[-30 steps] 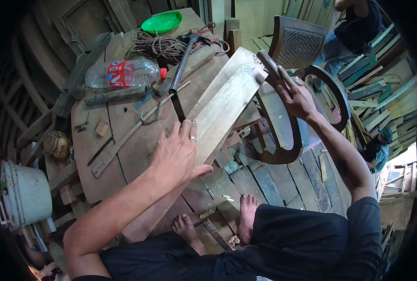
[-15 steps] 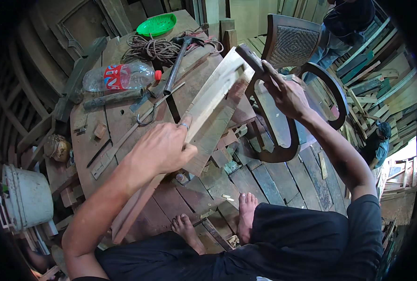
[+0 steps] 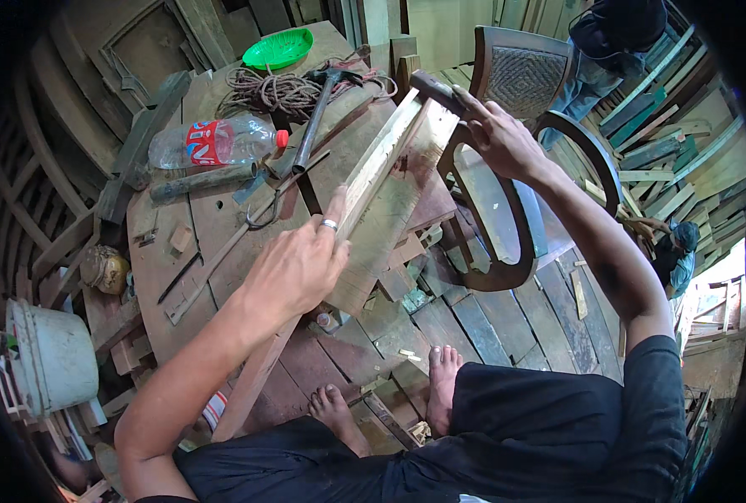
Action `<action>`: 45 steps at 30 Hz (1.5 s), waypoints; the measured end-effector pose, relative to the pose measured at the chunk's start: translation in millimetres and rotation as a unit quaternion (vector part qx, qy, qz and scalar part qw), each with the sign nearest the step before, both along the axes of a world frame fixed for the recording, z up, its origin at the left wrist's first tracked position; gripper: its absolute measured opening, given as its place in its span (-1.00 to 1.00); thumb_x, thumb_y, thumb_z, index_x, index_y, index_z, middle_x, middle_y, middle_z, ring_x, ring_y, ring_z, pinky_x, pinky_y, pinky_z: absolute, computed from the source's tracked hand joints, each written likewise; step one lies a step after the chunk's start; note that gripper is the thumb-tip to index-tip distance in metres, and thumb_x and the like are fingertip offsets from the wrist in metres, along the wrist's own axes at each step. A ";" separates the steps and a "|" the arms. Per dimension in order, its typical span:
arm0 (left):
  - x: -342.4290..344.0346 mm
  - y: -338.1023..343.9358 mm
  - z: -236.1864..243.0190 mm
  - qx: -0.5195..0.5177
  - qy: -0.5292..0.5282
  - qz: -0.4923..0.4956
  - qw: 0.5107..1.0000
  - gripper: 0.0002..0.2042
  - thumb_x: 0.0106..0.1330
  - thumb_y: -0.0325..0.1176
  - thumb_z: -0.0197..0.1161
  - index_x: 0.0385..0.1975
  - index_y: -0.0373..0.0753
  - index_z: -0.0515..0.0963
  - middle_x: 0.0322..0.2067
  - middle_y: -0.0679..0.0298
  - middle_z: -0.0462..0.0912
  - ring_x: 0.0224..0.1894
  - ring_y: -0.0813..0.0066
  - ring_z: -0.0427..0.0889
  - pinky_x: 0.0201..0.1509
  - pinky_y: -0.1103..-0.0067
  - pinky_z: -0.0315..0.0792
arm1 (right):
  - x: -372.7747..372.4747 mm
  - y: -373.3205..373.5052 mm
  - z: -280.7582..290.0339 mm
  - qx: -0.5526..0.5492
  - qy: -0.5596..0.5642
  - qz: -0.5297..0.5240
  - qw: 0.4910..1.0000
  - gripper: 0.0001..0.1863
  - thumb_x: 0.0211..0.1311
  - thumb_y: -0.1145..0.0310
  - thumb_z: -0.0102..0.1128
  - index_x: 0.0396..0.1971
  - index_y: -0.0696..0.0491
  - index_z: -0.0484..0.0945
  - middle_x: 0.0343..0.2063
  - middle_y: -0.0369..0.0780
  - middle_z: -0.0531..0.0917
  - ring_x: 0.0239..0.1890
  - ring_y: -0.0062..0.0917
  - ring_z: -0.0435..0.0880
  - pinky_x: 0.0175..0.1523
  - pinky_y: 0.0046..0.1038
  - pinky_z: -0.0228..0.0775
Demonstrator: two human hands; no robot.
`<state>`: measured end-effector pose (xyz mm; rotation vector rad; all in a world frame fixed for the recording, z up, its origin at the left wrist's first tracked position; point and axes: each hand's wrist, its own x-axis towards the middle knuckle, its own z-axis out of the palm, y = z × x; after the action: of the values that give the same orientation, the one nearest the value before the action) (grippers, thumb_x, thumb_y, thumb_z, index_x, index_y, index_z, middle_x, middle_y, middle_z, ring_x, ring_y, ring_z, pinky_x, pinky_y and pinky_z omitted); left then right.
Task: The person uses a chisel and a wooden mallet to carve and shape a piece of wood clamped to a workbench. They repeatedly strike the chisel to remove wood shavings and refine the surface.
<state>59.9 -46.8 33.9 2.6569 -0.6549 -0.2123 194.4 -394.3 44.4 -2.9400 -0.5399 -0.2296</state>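
My left hand [image 3: 293,260] is closed around a long pale wooden board [image 3: 371,170], its index finger stretched along it. The board runs from near my lap up across the workbench, a narrow side facing up. At its far end my right hand [image 3: 504,138] grips a dark bar-shaped block [image 3: 436,91], which lies across the board's tip; its exact kind I cannot make out. Under the board's far part is a broad wooden plank [image 3: 402,197]. Left of the board, a hammer [image 3: 310,126] rests beside coiled rope [image 3: 270,95].
On the workbench [image 3: 222,197] lie a plastic bottle [image 3: 218,142], a green basket [image 3: 278,49], a dark tube [image 3: 205,181] and a metal hook [image 3: 262,216]. A wooden chair [image 3: 524,71] stands at the far right. A white bucket [image 3: 54,356] is at left. Two people are farther off.
The board has turned on its long axis, from its broad face up to a narrower side. The dark block has swung more crosswise and shifted slightly left with my right hand.
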 end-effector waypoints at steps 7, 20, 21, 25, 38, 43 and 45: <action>-1.1 -7.1 9.7 0.032 0.072 0.075 0.994 -0.30 0.49 -0.24 0.10 0.50 -0.46 0.00 -0.21 -0.35 0.67 -0.16 -0.35 0.67 -0.03 -0.04 0.51 | -55.7 51.9 -14.4 0.019 0.002 0.177 0.984 -0.34 0.51 0.31 0.06 0.52 -0.39 0.12 -0.27 -0.08 0.56 -0.51 -0.27 0.65 -0.53 -0.22 0.54; -3.9 -5.1 -1.5 0.013 0.040 0.078 0.996 -0.47 0.51 -0.24 0.08 0.33 -0.47 0.23 -0.29 -0.32 0.68 -0.22 -0.38 0.67 -0.10 -0.10 0.48 | -68.2 56.0 -13.7 0.050 0.021 0.244 0.968 -0.35 0.50 0.32 0.07 0.52 -0.38 0.19 -0.36 -0.08 0.56 -0.48 -0.16 0.68 -0.39 -0.11 0.61; -3.7 -5.0 -1.3 0.016 0.036 0.076 0.996 -0.47 0.51 -0.24 0.08 0.33 -0.47 0.23 -0.29 -0.32 0.68 -0.21 -0.38 0.67 -0.10 -0.10 0.49 | -64.9 51.7 -8.6 -0.011 0.040 0.241 0.970 -0.35 0.50 0.34 0.07 0.51 -0.40 0.21 -0.39 -0.11 0.51 -0.46 -0.18 0.67 -0.36 -0.11 0.60; -2.4 -11.6 -4.9 -0.001 0.003 0.056 0.998 -0.48 0.51 -0.25 0.07 0.33 -0.47 0.22 -0.27 -0.32 0.68 -0.20 -0.39 0.67 -0.08 -0.09 0.49 | 4.2 -11.7 -18.5 0.026 -0.076 0.089 0.993 -0.49 0.48 0.31 0.12 0.39 -0.26 0.39 -0.30 -0.05 0.63 -0.36 -0.11 0.69 -0.28 -0.10 0.58; -1.6 -11.2 -2.1 0.010 0.023 0.067 0.997 -0.50 0.50 -0.25 0.08 0.30 -0.46 0.23 -0.26 -0.33 0.68 -0.19 -0.40 0.66 -0.06 -0.09 0.48 | 9.5 -5.2 -9.0 0.058 0.016 0.011 0.998 -0.38 0.49 0.35 0.11 0.50 -0.24 0.25 -0.16 0.02 0.71 -0.24 -0.04 0.73 -0.09 -0.03 0.60; -3.6 -4.3 -5.6 0.011 0.018 0.073 0.997 -0.52 0.51 -0.25 0.08 0.28 -0.43 0.23 -0.27 -0.34 0.66 -0.20 -0.39 0.67 -0.08 -0.11 0.48 | -1.7 18.8 12.8 -0.002 0.015 0.041 0.999 -0.46 0.54 0.19 0.07 0.45 -0.11 0.28 -0.03 0.02 0.68 0.00 0.04 0.67 0.06 -0.06 0.53; -2.9 -4.5 -9.4 -0.001 0.009 0.062 0.998 -0.52 0.51 -0.26 0.08 0.27 -0.42 0.22 -0.28 -0.33 0.66 -0.21 -0.39 0.66 -0.09 -0.11 0.48 | 8.5 4.1 7.9 0.014 -0.015 0.073 0.997 -0.50 0.53 0.19 0.08 0.39 -0.08 0.32 -0.01 0.01 0.67 0.04 0.02 0.66 0.10 -0.07 0.52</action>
<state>57.0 -51.3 24.5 2.6787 -0.4834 -0.2001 202.9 -390.2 52.3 -2.8570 -0.7462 -0.2616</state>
